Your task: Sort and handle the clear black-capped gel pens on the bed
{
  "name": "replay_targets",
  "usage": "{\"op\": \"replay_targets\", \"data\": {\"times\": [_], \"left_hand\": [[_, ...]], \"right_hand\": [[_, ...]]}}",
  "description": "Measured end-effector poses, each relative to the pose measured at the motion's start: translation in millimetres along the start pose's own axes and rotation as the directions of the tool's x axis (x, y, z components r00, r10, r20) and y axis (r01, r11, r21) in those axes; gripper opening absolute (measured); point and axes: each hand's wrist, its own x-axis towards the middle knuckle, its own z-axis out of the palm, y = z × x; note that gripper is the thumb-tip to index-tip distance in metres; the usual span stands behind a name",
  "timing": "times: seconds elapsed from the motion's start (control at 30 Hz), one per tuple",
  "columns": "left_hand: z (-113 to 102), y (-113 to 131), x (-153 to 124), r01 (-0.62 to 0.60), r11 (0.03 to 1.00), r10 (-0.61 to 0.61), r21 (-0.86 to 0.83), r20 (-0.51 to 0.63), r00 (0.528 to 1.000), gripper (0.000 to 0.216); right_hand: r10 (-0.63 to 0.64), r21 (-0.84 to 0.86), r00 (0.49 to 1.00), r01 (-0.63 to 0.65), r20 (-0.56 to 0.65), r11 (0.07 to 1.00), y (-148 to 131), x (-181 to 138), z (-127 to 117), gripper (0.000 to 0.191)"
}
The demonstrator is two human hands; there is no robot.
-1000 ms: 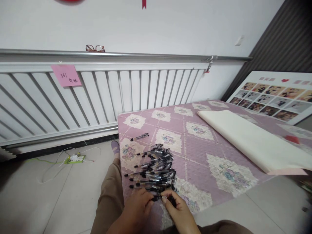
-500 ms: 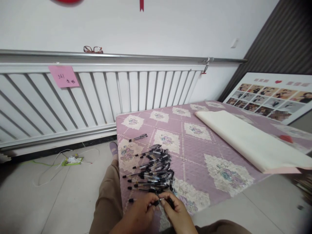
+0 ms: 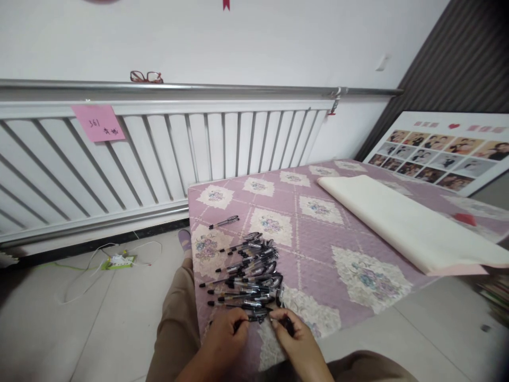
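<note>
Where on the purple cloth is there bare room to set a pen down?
Bare cloth lies between the pile of pens and the cream roll, and behind the lone pen toward the radiator. The near edge is crowded: left hand and right hand work there against the pile.

You face a purple quilt (image 3: 318,239) patterned with cream floral squares, black-capped clear pens (image 3: 246,276), a pink note (image 3: 97,122) and red-framed glasses (image 3: 146,77).

White wall (image 3: 278,37), slatted radiator (image 3: 159,154) (pink note attached), pale tiled floor (image 3: 79,329).
</note>
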Motion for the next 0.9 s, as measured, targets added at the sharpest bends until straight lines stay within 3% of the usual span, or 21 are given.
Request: {"op": "replay_targets", "data": {"times": [0.2, 0.37, 0.57, 0.7, 0.9], "left_hand": [[-2.7, -0.5, 3.7, -0.021, 0.997, 0.021, -0.076, -0.008, 1.000, 0.019], [-0.9, 8.0, 5.2, -0.098, 0.993, 0.093, 0.062, 0.068, 0.993, 0.021], [5.6, 11.2, 2.5, -0.118, 0.936, 0.067, 0.333, 0.159, 0.985, 0.021], [7.2, 15.0, -0.2, -0.109, 0.878, 0.031, 0.466, 0.173, 0.984, 0.020], [9.1, 19.3, -3.4, -0.143, 0.832, 0.078, 0.536, 0.142, 0.987, 0.018]], "right_hand": [[-0.100, -0.233, 0.983, 0.135, 0.156, 0.963, 7.5, -8.5, 17.9, 0.010], [-0.162, -0.408, 0.958, 0.249, 0.236, 0.879, 5.9, -13.5, 26.4, 0.023], [-0.176, -0.461, 0.960, 0.260, 0.218, 0.848, 10.2, -12.6, 14.1, 0.023], [-0.211, -0.424, 0.972, 0.235, 0.102, 0.875, 14.8, -10.7, -0.4, 0.023], [-0.208, -0.357, 0.976, 0.219, 0.069, 0.908, 4.5, -12.2, -9.8, 0.028]]}}
